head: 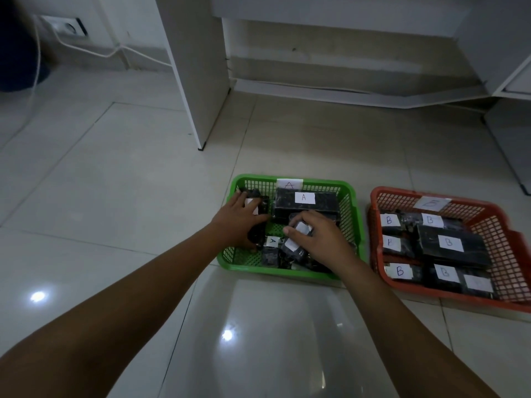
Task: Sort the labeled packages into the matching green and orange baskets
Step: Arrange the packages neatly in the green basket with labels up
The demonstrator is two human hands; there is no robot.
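Green plastic lattice basket [349,191], tagged A on its far rim, lies flat on the floor holding black wrapped packages with white A labels [304,205], loosely heaped. Just beside it, the orange plastic lattice basket [505,242], tag apparently B, holds black packages with white B labels [449,244], lying flat.

The scene is dim, with a cool greenish cast. Two small white glare spots sit on the glossy floor tiles [115,196], at 8 and 6 o'clock, reflecting light from overhead. Shadows are soft and weak. Wide-angle distortion bends straight lines toward the edges. The forearms at 6 o'clock look soft.
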